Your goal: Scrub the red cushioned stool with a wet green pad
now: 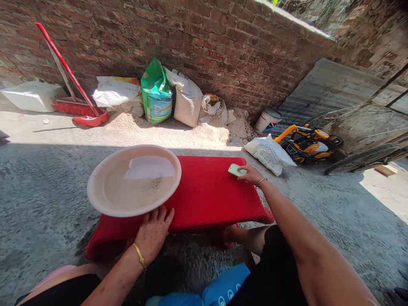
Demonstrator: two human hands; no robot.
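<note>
Brick wall (204, 38): rough, reddish, across the back
Floor (41, 187): grey concrete
Light: sunny band near the wall, shade closer in
Wall foot: white box (35, 95), red dustpan (91, 120), filled sacks (188, 102)
Right side: leaning grey sheet (306, 89), paint bucket (267, 121)

Can't read any words or numbers. See only blurred print: on green bag (157, 102), on white sack (114, 92) just left of it, on pale sack (270, 154) right of it, plus white emblems on blue cloth (225, 282) well in front of it.
</note>
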